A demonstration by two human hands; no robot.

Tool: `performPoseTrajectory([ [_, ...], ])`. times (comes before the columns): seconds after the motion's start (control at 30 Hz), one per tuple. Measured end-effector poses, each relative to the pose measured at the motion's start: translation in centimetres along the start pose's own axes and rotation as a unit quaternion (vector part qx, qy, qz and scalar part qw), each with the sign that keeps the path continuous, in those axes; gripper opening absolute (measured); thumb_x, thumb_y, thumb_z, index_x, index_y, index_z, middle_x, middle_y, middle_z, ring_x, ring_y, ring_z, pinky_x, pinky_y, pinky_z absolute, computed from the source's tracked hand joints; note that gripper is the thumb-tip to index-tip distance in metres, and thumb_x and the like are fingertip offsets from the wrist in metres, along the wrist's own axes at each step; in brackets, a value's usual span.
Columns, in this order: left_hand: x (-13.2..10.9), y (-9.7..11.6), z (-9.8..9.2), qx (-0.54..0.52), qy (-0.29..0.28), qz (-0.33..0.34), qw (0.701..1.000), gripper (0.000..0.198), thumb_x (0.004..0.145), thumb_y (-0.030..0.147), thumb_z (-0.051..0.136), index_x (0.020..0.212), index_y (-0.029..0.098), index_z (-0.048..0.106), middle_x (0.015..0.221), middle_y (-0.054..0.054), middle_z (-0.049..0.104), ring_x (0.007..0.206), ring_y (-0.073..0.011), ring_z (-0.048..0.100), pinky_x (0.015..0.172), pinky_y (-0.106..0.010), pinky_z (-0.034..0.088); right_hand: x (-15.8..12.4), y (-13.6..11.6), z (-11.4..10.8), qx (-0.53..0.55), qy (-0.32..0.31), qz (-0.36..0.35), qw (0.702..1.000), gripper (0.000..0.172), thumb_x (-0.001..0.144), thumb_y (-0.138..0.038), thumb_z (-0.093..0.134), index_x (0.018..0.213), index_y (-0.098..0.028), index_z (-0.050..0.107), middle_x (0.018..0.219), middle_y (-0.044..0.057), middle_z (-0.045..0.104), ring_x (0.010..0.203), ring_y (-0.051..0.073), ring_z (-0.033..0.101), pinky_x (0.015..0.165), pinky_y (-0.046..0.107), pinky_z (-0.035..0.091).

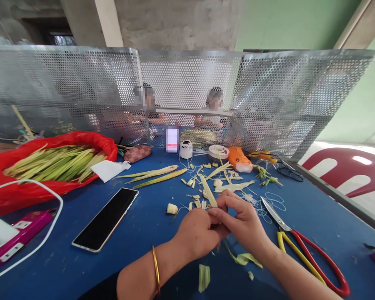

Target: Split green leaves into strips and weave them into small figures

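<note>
My left hand (198,231), a gold bangle at its wrist, is closed at the middle of the blue table. Against it, the thumb and fingers of my right hand (237,212) pinch together. A pale green leaf strip (208,191) rises from between the two hands, its lower end hidden by the fingers. Below them, a curled green leaf piece (245,259) trails on a thin stem. A cut leaf scrap (204,278) lies nearer to me. Scissors (287,227) with red and yellow handles lie open to the right of my right hand.
A red plastic bag (101,143) of long green leaves stands at the left. Before it are a phone (106,221) and a purple power strip (25,233). String spool (186,150), tape roll (218,151) and orange packet (239,159) stand before a perforated metal screen (187,71); two people sit beyond.
</note>
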State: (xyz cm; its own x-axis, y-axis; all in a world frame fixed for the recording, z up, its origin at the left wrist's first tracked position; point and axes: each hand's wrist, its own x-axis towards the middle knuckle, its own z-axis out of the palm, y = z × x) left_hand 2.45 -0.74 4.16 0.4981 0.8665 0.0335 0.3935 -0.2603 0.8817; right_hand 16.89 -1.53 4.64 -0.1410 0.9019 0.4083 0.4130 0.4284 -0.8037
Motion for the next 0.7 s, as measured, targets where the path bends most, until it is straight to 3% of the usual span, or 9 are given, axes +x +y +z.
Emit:
performPoseTrajectory([
  [0.13,0.5,0.0,-0.4,-0.112,-0.006,-0.062,0.992,0.029,0.079,0.029,0.054,0.054,0.019,0.066,0.051,0.000,0.062,0.039,-0.0105,0.046,0.046,-0.023,0.034,-0.3,-0.4,-0.3,0.040,0.070,0.012,0.997,0.016,0.084,-0.030,0.059,0.072,-0.021,0.062,0.070,0.000,0.058,0.063,0.015,0.052,0.060,0.026,0.042],
  [0.23,1.0,0.1,-1.0,-0.236,0.058,-0.131,0.961,0.026,0.080,0.036,0.057,0.073,0.015,0.072,0.062,-0.004,0.067,0.042,-0.0089,0.049,0.043,-0.021,0.031,-0.3,-0.5,-0.8,0.038,0.182,0.001,0.983,0.012,0.083,-0.033,0.060,0.083,-0.022,0.063,0.078,0.002,0.063,0.068,0.016,0.055,0.063,0.027,0.043],
  [0.3,1.1,0.3,-1.4,-0.316,0.107,-0.156,0.930,0.027,0.080,0.037,0.060,0.085,0.013,0.073,0.072,-0.007,0.071,0.051,-0.0100,0.057,0.045,-0.019,0.035,-0.2,-0.4,-1.0,0.001,0.223,0.022,0.975,0.017,0.083,-0.037,0.059,0.079,-0.021,0.063,0.068,0.000,0.059,0.061,0.015,0.050,0.058,0.026,0.040],
  [0.37,1.1,0.4,-1.6,-0.376,0.143,-0.156,0.902,0.029,0.079,0.039,0.065,0.090,0.013,0.073,0.080,-0.009,0.073,0.060,-0.0116,0.062,0.052,-0.019,0.041,0.1,0.0,-0.9,-0.011,0.179,0.076,0.981,0.031,0.085,-0.046,0.056,0.067,-0.020,0.061,0.055,-0.002,0.049,0.052,0.013,0.044,0.051,0.026,0.035],
  [0.47,1.1,0.4,-1.4,-0.418,0.161,-0.131,0.884,0.033,0.074,0.040,0.071,0.093,0.013,0.073,0.085,-0.010,0.074,0.068,-0.0136,0.065,0.060,-0.021,0.046,0.7,0.7,-0.4,0.102,0.066,0.175,0.977,0.044,0.083,-0.057,0.055,0.061,-0.019,0.058,0.051,-0.003,0.044,0.046,0.011,0.040,0.046,0.025,0.031],
  [0.6,1.1,0.7,-0.5,-0.394,0.147,-0.125,0.899,0.026,0.072,0.031,0.073,0.092,0.015,0.074,0.078,-0.006,0.074,0.066,-0.0149,0.066,0.062,-0.023,0.048,1.0,1.3,0.2,0.277,0.100,0.227,0.928,0.034,0.072,-0.051,0.071,0.072,-0.019,0.060,0.053,-0.006,0.041,0.045,0.008,0.034,0.044,0.022,0.029],
  [0.7,1.1,0.8,0.0,-0.330,0.151,-0.118,0.924,0.022,0.073,0.027,0.070,0.092,0.016,0.074,0.075,-0.004,0.073,0.061,-0.0150,0.065,0.059,-0.024,0.048,1.0,1.3,0.2,0.291,0.091,0.208,0.929,0.033,0.071,-0.049,0.073,0.076,-0.017,0.064,0.055,-0.005,0.048,0.049,0.010,0.041,0.049,0.023,0.035],
])
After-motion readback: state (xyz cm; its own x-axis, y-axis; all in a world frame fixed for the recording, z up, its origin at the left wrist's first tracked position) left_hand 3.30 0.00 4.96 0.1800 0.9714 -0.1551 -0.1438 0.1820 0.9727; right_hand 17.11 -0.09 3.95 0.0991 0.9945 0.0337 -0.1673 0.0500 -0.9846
